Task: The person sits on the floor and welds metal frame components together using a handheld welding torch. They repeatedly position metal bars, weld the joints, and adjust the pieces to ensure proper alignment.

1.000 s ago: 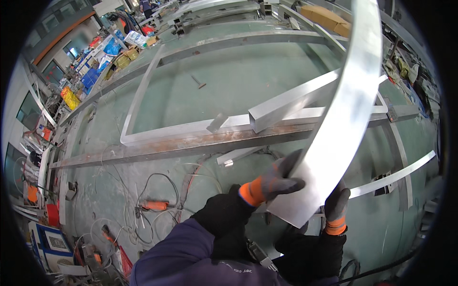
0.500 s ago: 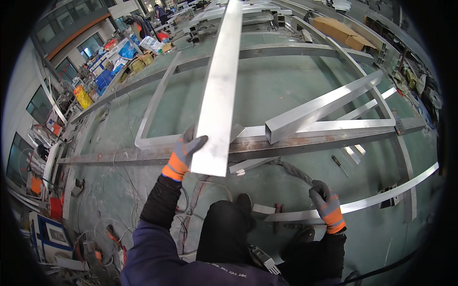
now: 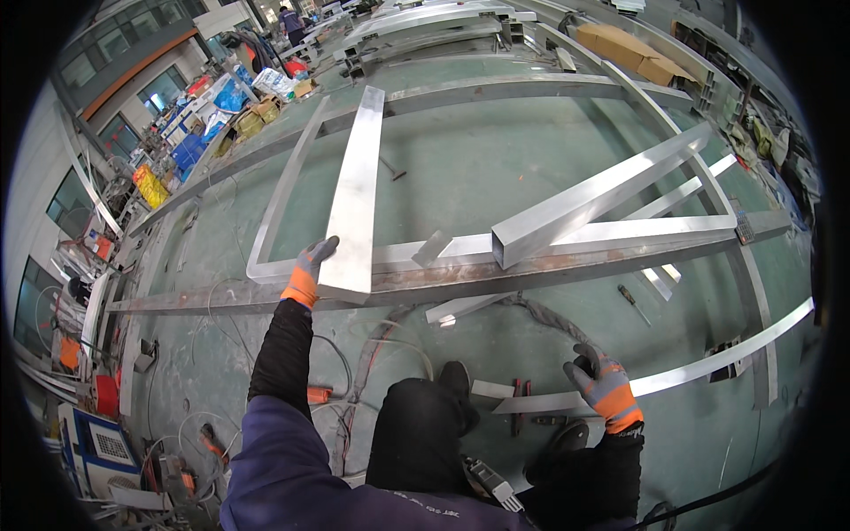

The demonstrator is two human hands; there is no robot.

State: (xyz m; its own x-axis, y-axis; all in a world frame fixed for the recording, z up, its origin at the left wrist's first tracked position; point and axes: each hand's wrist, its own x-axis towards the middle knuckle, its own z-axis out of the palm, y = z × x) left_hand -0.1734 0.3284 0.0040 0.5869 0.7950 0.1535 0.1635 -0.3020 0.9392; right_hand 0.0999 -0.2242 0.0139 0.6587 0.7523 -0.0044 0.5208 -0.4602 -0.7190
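Observation:
My left hand (image 3: 309, 270), in a grey and orange glove, grips the near end of a long flat aluminium bar (image 3: 358, 186). The bar lies across a rectangular aluminium frame (image 3: 285, 191) on the green floor and points away from me. My right hand (image 3: 600, 381), gloved the same way, hangs free with fingers apart just above a thin curved metal strip (image 3: 708, 361). A rectangular aluminium tube (image 3: 602, 195) rests slantwise on the frame to the right, its open end facing me.
A long steel beam (image 3: 496, 274) runs across the floor before me. Short offcuts (image 3: 460, 307), a screwdriver (image 3: 634, 303), cables (image 3: 212, 310) and an orange tool (image 3: 319, 395) lie near my feet. Cardboard boxes (image 3: 630, 49) and cluttered shelves (image 3: 204, 106) stand at the back.
The long bar swung from my right side to the left and now rests on the frame. My right hand let go of it and dropped toward the curved strip.

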